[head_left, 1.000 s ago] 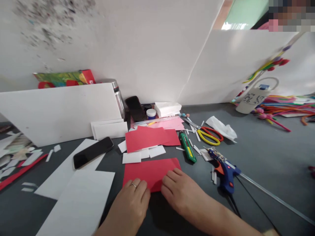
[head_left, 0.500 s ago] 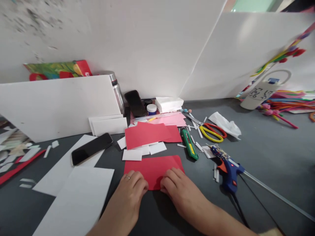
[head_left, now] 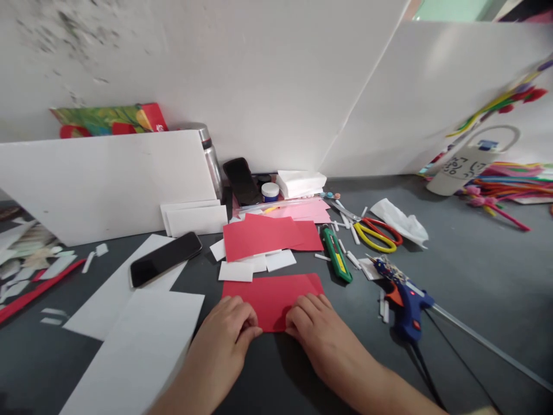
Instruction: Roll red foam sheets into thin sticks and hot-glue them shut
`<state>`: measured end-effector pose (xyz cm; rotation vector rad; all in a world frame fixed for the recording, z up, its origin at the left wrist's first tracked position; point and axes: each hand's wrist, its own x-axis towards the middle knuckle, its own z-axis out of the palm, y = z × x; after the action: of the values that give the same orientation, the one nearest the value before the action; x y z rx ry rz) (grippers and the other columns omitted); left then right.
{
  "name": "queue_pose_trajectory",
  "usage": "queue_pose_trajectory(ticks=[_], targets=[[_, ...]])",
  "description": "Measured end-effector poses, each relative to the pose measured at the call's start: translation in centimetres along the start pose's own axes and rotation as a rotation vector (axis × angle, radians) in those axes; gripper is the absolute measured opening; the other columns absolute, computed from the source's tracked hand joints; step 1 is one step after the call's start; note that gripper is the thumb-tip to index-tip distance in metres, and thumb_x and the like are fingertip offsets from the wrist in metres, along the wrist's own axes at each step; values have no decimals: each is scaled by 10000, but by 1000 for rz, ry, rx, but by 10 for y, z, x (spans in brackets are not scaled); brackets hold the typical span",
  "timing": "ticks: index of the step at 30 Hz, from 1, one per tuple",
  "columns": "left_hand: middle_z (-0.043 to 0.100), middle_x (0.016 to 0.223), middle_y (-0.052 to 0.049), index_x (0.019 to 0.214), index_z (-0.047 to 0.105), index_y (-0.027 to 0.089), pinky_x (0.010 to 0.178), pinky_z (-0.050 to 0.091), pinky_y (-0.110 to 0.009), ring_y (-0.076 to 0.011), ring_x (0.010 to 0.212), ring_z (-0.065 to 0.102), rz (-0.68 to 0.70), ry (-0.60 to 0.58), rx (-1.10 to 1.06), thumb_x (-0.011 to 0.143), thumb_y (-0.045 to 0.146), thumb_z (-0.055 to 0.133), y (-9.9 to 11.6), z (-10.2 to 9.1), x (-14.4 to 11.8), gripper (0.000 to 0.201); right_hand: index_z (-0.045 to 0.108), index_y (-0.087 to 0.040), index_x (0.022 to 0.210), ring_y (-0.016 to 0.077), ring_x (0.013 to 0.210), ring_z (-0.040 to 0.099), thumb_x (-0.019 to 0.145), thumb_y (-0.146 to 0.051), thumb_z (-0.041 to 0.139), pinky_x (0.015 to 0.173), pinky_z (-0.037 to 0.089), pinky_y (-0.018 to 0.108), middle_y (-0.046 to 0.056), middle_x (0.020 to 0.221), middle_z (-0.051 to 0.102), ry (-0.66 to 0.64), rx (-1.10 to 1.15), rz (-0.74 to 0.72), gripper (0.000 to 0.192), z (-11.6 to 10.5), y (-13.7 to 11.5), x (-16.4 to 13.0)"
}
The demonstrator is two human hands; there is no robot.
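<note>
The red sheet [head_left: 270, 291] is a plain, smooth, matte rectangle, evenly coloured, its long sides running roughly parallel to the far edge of the dark grey counter [head_left: 475, 276] and well in from that edge. The left hand [head_left: 227, 340] grips its near-left corner between thumb and curled fingers; the right hand [head_left: 317, 334] has its fingers bent over the near-right corner, gripping there, the thumb mostly hidden.

Toward the far edge, overlapping red strips [head_left: 259, 236] rest on small white rectangles [head_left: 235, 271] with crisp cut sides. To their right lies a ridged green plastic cutter [head_left: 337, 253], then scissors [head_left: 358, 218] with red and yellow looped handles, a crumpled white tissue [head_left: 400, 223] and a blue glue gun [head_left: 410, 311]. At left, a glossy black phone [head_left: 166, 259] rests on flat white sheets [head_left: 138, 346]. Fuzzy coloured stems [head_left: 518, 184] fill the far-right corner.
</note>
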<state>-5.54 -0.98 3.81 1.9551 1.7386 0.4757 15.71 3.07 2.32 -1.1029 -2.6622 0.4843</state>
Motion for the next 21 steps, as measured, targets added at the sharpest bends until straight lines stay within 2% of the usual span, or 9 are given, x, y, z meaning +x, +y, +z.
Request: queue_pose_trajectory(ticks=[6,10,15,18,21], targets=[[622,761,6,727,586,199,701,450,-311,-186,770,583,8,22,10,867,107,590,-2,0,4,168,613,-183,926,213,849,534,948,-170,598,828,368,374,42,940,621,50,2,21,30,6,-3,0],[632,774,8,731,585,196,725,451,-319,-185,784,582,14,7,-4,870,108,593,-4,-1,5,165,609,-182,920,215,856,522,957,-150,567,829,355,370,41,929,617,49,10,-2,64,11,-5,3],[631,814,10,762,583,199,752,455,-318,-187,835,576,27,-42,-49,880,85,588,-4,-4,2,164,599,-176,894,208,833,512,939,-88,540,839,340,366,39,901,616,37,18,-28,115,5,-3,3],[617,819,5,770,575,197,754,461,-317,-186,836,562,81,-61,-21,891,53,543,-4,-5,0,191,590,-176,888,199,826,509,936,-66,529,828,332,352,36,899,611,28,41,-37,134,0,2,-1],[601,837,-23,790,584,189,743,465,-329,-194,814,544,225,-20,101,919,29,437,-6,-4,-2,253,583,-177,893,198,830,506,950,-73,516,828,326,350,38,908,603,18,45,-35,136,-3,7,-3]])
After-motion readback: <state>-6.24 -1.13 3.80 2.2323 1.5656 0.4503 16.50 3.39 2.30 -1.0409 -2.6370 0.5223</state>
